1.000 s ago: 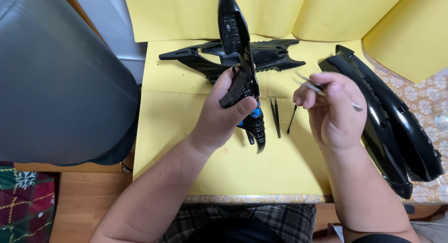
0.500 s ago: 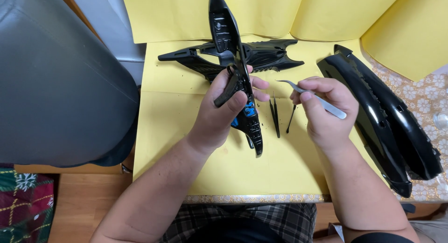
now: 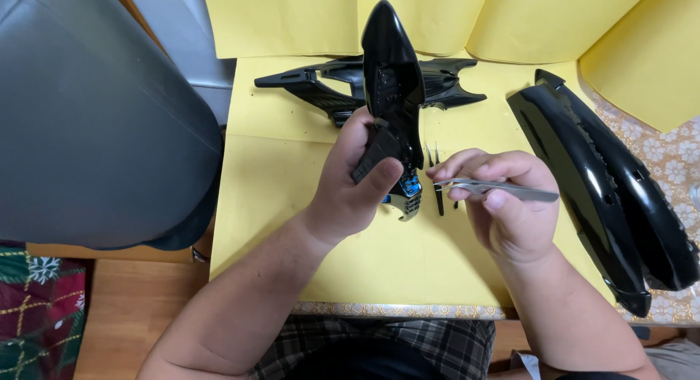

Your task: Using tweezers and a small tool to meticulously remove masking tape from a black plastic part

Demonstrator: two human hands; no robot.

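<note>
Head view: left hand (image 3: 357, 190) grips the black model part (image 3: 392, 95) mid-desk; right hand (image 3: 507, 205) pinches metal tweezers (image 3: 496, 188) beside it; fitting step, needing steady aim.

Both hands raised, left hand (image 3: 355, 183) curled in a grip, right hand (image 3: 503, 205) pinching, fingers bent

We seem to be at home: a tabletop (image 3: 379, 307) with a floral tablecloth under yellow paper sheets (image 3: 292, 205), wooden floor (image 3: 124, 307), and a patterned red-green fabric (image 3: 33, 307) nearby.

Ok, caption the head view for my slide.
Left hand holds glossy black shell; right hand holds metal tweezers over yellow paper.
</note>
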